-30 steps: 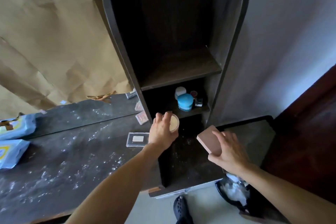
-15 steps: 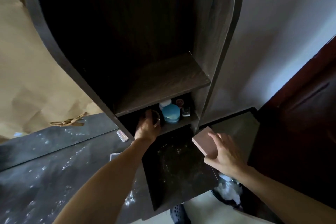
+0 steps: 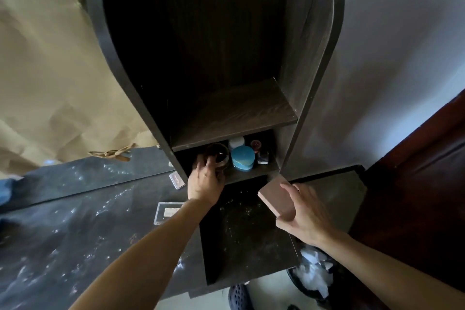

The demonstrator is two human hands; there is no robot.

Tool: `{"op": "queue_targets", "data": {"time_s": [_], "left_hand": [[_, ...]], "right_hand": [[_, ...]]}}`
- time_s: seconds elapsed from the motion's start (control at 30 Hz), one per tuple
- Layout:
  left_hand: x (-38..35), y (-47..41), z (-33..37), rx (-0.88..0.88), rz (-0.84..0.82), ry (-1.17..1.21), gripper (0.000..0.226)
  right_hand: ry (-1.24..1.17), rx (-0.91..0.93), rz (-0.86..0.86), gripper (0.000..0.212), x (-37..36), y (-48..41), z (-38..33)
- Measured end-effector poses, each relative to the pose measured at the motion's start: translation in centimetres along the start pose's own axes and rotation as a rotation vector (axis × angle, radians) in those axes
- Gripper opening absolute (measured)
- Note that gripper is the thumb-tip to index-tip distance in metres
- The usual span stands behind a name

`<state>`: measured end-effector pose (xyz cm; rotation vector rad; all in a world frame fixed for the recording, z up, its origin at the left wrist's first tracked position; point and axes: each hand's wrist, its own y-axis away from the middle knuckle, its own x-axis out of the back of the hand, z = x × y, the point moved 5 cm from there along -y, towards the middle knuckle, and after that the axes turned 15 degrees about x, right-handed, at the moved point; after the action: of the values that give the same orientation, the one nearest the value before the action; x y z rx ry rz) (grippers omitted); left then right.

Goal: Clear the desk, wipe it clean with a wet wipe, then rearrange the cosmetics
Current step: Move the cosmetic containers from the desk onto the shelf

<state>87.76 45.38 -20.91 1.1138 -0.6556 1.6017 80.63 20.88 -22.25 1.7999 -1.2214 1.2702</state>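
Observation:
My left hand reaches into the lower shelf of the dark cabinet and grips a round clear jar standing on that shelf. Right of the jar stand a blue-lidded jar, a white jar, a small red-capped pot and a tiny dark bottle. My right hand holds a flat pink box tilted, just below and right of the shelf. The dark desk is dusted with white powder.
A clear flat case and a small pink compact lie on the desk by the cabinet's left side. Brown paper covers the wall at left. A bin with white waste stands on the floor at lower right.
My left hand has carried the round jar from above the desk up into the lower shelf and set it beside the blue jar. The right hand with the pink box has barely moved.

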Motion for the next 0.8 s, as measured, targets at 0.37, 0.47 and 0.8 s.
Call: {"op": "queue_targets", "data": {"time_s": [0.37, 0.47, 0.8], "left_hand": [[10.2, 4.7, -1.7, 0.211, 0.328, 0.183, 0.024], [11.6, 4.4, -1.5, 0.235, 0.322, 0.070, 0.028], [12.1, 3.3, -3.5, 0.168, 0.273, -0.158, 0.041]], "right_hand": [[0.039, 0.407, 0.374, 0.077, 15.0, -5.4, -8.9], [0.157, 0.332, 0.301, 0.072, 17.7, -9.7, -9.9], [0.503, 0.055, 0.109, 0.055, 17.0, -16.0, -9.5]]}}
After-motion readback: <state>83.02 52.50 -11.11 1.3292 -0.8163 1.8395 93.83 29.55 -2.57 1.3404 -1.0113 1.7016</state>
